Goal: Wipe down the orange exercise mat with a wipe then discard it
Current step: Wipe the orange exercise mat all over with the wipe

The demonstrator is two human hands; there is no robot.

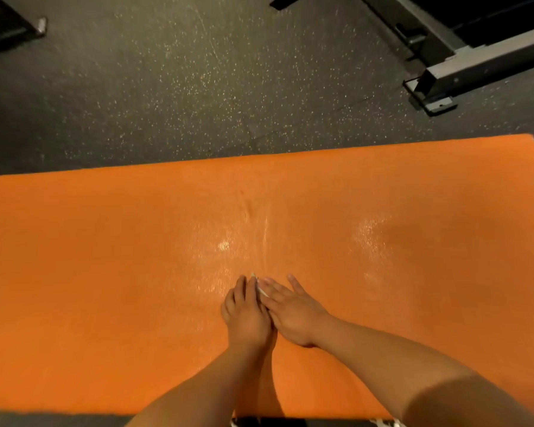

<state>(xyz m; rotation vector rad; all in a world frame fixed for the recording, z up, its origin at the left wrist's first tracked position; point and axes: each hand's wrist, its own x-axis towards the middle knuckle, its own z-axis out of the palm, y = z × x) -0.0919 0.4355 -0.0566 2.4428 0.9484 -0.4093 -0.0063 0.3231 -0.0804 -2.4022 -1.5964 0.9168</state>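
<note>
Right hand (pixel 293 312) lies flat, fingers straight and a little spread, pressing down on the wipe (pixel 259 286). Left hand (pixel 244 312) sits tight against it on the left side, its fingers bent downward at the knuckles; we cannot tell whether it pinches the wipe or only rests on it. We see just a thin white sliver of the wipe poking out between the two sets of fingertips, the rest is hidden under the hands. Both hands touch each other along the inner edges, and both bare forearms come in from the bottom of the view. The hands and wipe sit on the orange mat (pixel 90 272), roughly mid-length and closer to its near edge than to its far edge. The mat lies flat on a dark speckled floor (pixel 167 87) and runs out of view on the left; its far right corner shows at the right side. We note a wet sheen (pixel 225 245) on the mat just beyond the fingertips and a second shiny patch (pixel 370 238) further toward the right end. A short crease (pixel 247 208) marks the mat between the first patch and the far edge. A grey metal frame (pixel 463 72) stands on the floor past the far right corner, well apart from the mat. Some dark equipment (pixel 10 26) sits at the top left, too cropped to identify.
</note>
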